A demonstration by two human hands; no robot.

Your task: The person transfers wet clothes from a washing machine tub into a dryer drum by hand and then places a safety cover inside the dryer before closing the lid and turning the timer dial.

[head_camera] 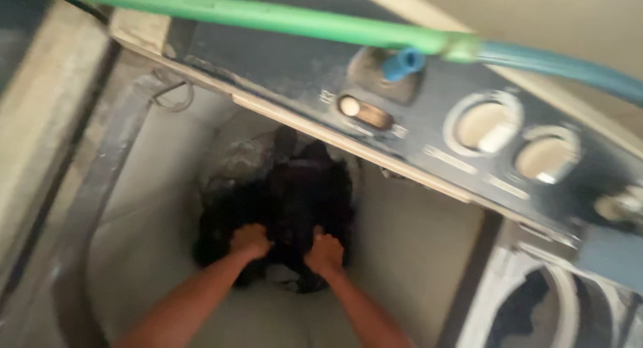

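Both my arms reach down into the pale wash tub (154, 214) of a twin-tub washing machine. At the bottom lies a heap of dark wet clothes (301, 194). My left hand (250, 241) is closed on the near left side of the heap. My right hand (325, 253) is closed on its near right side. The picture is blurred, so single garments cannot be told apart.
The dark control panel (429, 120) with two round knobs (487, 128) runs across the back. A green and blue hose (281, 16) passes overhead. The second tub opening (536, 308) lies at lower right. A grey wall stands at the left.
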